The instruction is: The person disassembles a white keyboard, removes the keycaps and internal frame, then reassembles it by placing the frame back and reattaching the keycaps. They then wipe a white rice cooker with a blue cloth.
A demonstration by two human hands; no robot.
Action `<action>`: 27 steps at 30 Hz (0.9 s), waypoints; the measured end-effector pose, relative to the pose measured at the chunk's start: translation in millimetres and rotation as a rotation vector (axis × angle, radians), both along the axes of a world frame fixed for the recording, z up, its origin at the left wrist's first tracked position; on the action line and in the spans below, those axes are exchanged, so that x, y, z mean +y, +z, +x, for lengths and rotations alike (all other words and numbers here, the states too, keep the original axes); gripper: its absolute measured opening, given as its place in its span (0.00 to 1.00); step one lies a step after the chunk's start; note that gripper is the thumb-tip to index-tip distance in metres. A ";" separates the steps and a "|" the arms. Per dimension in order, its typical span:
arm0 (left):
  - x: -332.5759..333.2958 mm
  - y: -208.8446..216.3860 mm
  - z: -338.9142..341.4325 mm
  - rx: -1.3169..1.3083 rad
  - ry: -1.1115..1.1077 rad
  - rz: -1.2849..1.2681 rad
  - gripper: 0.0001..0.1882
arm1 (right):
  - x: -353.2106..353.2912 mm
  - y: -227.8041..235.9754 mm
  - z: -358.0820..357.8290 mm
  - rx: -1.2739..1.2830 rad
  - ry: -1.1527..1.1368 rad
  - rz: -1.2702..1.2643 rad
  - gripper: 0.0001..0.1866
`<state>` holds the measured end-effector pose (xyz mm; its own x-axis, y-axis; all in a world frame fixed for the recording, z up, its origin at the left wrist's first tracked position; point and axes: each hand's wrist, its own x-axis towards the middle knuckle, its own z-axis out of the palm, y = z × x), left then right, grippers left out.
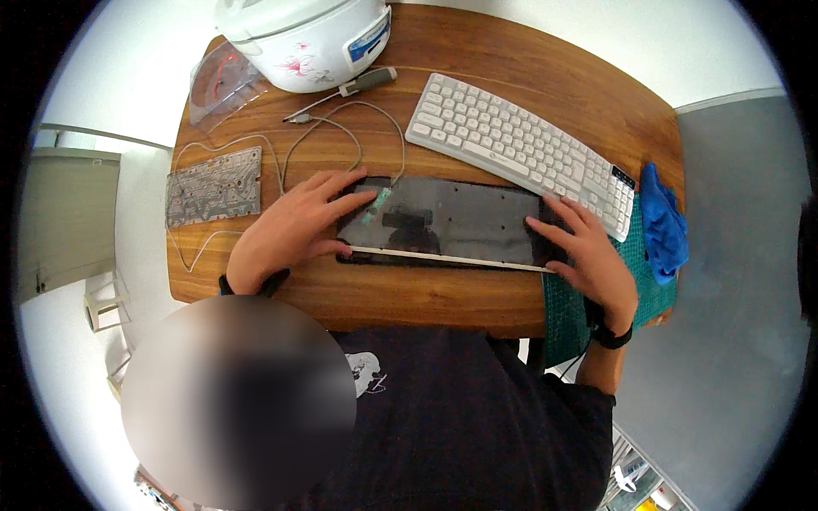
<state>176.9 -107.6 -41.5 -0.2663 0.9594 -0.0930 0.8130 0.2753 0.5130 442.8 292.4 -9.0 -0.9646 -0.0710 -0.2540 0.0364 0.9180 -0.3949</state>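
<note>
A long dark keyboard panel [464, 217] lies across the near middle of the table. It has a glossy top, small holes and a pale strip along its near edge. A small green circuit board [377, 205] sits at its left end, where a thin cable joins. My left hand [298, 217] holds that end, with fingers spread over the top and the thumb at the near corner. At the opposite end, my right hand [590, 251] grips it the same way, its thumb by the pale strip. Black edging shows under the panel; what lies beneath is mostly hidden.
A white keyboard [520, 140] lies slanted behind the panel. A rice cooker [311, 43], a screwdriver [368, 81] and a clear plastic bag [223, 89] are far left. A grey circuit sheet [213, 187] lies left, its surroundings looped by cable [281, 162]. Right are a blue cloth [663, 223] and green mat [567, 319].
</note>
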 end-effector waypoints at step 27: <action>-105.1 -17.4 -21.6 0.195 0.595 -0.199 0.42 | -27.5 -7.0 -17.8 -0.002 0.165 -0.071 0.45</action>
<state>155.2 -212.6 -58.9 -0.7760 0.6125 -0.1502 0.5654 0.7812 0.2646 424.9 264.9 -16.0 -0.9378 -0.2462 -0.2447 -0.1116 0.8814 -0.4590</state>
